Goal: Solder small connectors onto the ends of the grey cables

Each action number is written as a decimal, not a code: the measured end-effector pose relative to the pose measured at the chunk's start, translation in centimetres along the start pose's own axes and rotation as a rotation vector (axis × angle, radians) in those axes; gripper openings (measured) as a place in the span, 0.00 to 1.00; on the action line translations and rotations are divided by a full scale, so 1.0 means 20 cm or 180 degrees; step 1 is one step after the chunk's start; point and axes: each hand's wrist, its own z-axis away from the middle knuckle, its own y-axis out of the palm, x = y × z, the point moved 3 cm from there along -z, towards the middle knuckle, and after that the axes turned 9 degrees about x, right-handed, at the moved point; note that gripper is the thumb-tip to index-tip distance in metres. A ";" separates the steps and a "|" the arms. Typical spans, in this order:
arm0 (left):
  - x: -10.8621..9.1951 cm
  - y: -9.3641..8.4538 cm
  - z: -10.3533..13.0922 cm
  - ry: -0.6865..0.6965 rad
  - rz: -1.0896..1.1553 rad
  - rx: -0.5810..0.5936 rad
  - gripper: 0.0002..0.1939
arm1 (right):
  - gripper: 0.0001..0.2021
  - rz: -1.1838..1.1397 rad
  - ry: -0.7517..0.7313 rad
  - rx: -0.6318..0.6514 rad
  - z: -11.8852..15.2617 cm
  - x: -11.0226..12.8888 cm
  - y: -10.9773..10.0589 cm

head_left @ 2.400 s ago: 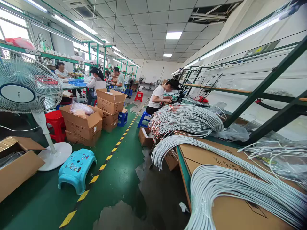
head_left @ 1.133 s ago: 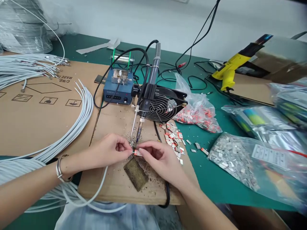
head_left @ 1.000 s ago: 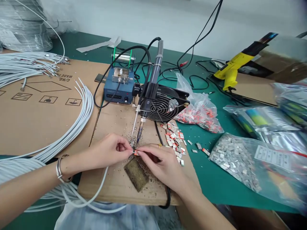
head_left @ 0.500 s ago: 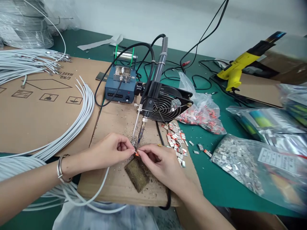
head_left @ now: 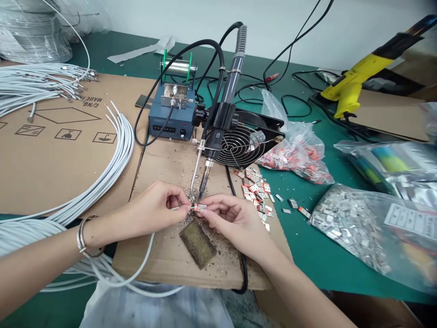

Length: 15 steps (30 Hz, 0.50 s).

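Left hand (head_left: 155, 207) with fingers (head_left: 180, 203) pinched on the end of a white cable (head_left: 143, 264), right hand (head_left: 232, 221) with fingers pinched on a small red-and-silver connector (head_left: 198, 207), both meeting just below the tip of the soldering iron (head_left: 218, 132). Iron clamped in a stand, tilted, tip down over a cardboard sheet (head_left: 164, 173) on the green desk (head_left: 307, 255). Directly behind the iron, a black fan (head_left: 246, 143); left of it, a blue solder feeder (head_left: 172, 118). In front of the iron, a dark sponge (head_left: 198, 237). Right of it, loose connectors (head_left: 257, 191) and clear bags of parts (head_left: 368, 228). Far left of it, bundled white cables (head_left: 102, 182). Far right and behind, a yellow glue gun (head_left: 351, 86)
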 end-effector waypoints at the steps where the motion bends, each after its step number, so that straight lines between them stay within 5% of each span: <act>1: 0.00 0.00 0.00 -0.0019 -0.0025 -0.0007 0.07 | 0.07 -0.0024 -0.0009 0.0005 0.00 0.00 0.00; 15: -0.04 0.01 0.03 -0.0107 0.0156 -0.0116 0.07 | 0.07 -0.0131 -0.0045 0.0024 0.01 0.04 -0.01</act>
